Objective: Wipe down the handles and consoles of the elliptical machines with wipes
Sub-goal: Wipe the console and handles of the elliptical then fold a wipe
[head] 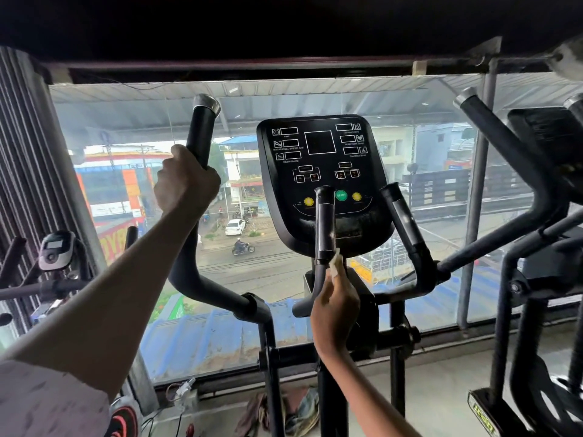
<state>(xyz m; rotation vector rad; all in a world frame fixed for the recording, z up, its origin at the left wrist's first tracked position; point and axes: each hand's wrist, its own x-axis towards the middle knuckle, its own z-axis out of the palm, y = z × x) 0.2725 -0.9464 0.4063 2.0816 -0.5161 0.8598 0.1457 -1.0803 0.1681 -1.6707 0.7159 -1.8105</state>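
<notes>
Elliptical machine (315, 310) fills the centre of the frame, set against a wide window (126, 137) through which a street, buildings, a white car and a motorbike are seen. Its black console (321, 171) sits in the upper centre, with a green start button between two yellow ones along its lower part. A long curved handle (202, 127) rises at centre left, capped in silver at the top. It is gripped below the cap by the left hand (184, 181), whose grip is wrapped fully round the bar. Two short handles stand in front of the console: the left short handle (325, 225) and the right short handle (407, 222). A small white wipe (335, 264) is pinched by the right hand (334, 307) and pressed against the left short handle at its lower end, just below the console. A second machine (536, 190) is seen at the right edge of the frame. A small grey console (56, 250) appears at lower left. Crumpled cloth (296, 408) lies on the floor at the bottom centre.
</notes>
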